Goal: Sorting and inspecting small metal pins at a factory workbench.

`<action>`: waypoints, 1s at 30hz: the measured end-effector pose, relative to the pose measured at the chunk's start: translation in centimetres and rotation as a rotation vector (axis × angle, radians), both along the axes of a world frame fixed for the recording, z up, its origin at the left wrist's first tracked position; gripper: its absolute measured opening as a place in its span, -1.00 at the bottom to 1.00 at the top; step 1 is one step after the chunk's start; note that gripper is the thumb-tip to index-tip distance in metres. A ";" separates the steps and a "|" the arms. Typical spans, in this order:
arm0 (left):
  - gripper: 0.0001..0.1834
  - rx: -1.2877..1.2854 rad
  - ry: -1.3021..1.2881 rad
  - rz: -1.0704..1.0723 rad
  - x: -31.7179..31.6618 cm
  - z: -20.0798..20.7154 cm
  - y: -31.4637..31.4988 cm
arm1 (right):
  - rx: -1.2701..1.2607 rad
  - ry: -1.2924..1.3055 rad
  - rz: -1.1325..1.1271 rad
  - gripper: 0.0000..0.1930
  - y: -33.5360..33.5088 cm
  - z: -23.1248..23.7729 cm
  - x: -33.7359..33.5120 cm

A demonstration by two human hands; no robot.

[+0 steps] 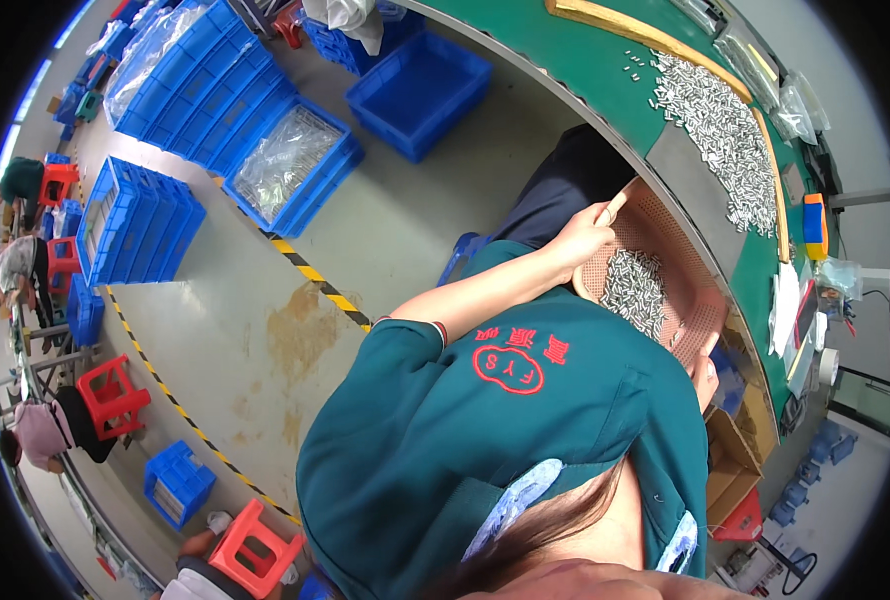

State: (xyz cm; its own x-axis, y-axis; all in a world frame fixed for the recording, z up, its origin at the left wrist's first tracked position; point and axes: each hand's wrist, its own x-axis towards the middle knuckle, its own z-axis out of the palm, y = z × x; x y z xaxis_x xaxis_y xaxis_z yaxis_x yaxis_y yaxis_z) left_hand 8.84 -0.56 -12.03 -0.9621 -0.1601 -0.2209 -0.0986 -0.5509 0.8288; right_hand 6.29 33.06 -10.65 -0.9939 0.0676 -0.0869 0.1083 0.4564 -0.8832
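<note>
A pink perforated plastic basket (700, 312) is tilted against the edge of the green-topped bench, close to my body. Inside it lies a heap of small silver metal pins (633, 287). Fingers of my left hand (587, 238) are wrapped round the basket's rim on its left side. On the opposite side my right hand (705, 378) grips the rim; my shirt hides most of that hand. More of these short pins form a wide loose pile (720, 135) on the bench, bordered by wooden strips (655, 38).
A grey sheet (687, 182) lies on the green bench top (605, 75) beside the pile. An orange-and-blue tool (815, 226) and papers sit farther along. An open cardboard box (733, 455) stands below the bench at right. Blue crates (420, 95) and red stools (113, 395) stand on the floor at left.
</note>
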 end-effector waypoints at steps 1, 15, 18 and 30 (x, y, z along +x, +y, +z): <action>-0.47 -0.029 0.013 -0.003 0.0 0.1 -0.1 | -0.006 0.008 0.001 -0.59 0.2 0.0 0.0; -0.42 -0.045 0.015 -0.112 0.0 0.6 -2.4 | -0.039 0.037 0.000 -0.69 -0.3 -1.0 2.5; -0.42 -0.058 -0.001 -0.119 0.3 1.3 -2.9 | -0.194 0.000 -0.034 -0.71 -0.7 -2.1 2.5; -0.42 -0.030 0.005 0.067 3.4 2.5 -5.9 | -0.294 -0.047 0.145 -0.71 -4.4 -2.1 -0.6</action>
State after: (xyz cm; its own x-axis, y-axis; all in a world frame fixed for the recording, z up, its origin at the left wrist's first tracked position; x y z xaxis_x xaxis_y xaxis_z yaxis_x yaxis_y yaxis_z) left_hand 12.24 -6.49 -9.54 -0.9500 -0.2309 -0.2102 -0.0581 -0.5306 0.8456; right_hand 5.69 28.65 -12.78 -0.9858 -0.1089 -0.1281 0.1049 0.1968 -0.9748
